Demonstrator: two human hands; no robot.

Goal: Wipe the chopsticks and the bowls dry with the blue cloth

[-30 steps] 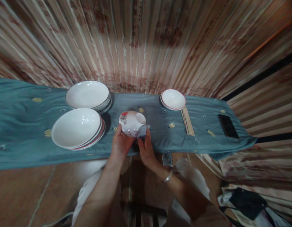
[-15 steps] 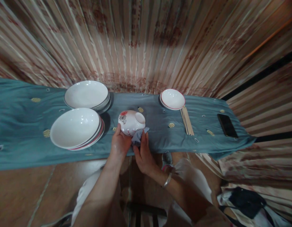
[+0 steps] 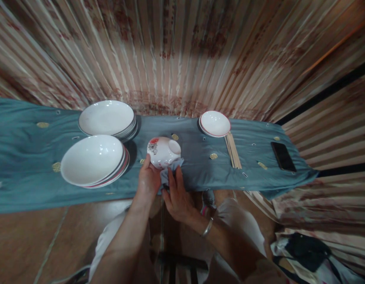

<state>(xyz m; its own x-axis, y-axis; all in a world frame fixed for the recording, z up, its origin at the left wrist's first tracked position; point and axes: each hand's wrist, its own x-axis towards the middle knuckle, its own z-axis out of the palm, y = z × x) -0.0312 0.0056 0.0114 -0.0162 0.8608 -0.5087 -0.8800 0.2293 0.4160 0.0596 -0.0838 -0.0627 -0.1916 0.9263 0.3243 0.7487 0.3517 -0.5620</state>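
My left hand (image 3: 149,177) is closed on the rim side of a white bowl (image 3: 162,152) with a red and black flower print. The bowl is tipped on its side, its foot ring facing up and to the right. A light blue-grey cloth (image 3: 167,175) is pressed against the bowl's lower side. My right hand (image 3: 176,195) holds this cloth under its fingers, close beside my left hand. The inside of the bowl is hidden from me.
Left of the bowl stand a stack of deep white bowls (image 3: 92,161) and, behind it, stacked white plates (image 3: 107,117). Small red-rimmed dishes (image 3: 215,123), wooden chopsticks (image 3: 233,152) and a black phone (image 3: 283,156) lie to the right on the teal tablecloth (image 3: 197,173). A pleated curtain (image 3: 176,59) hangs behind.
My right hand has shifted slightly left and down with the cloth, its fingers now more spread over it. The bowl stays in my left hand at nearly the same tilt.
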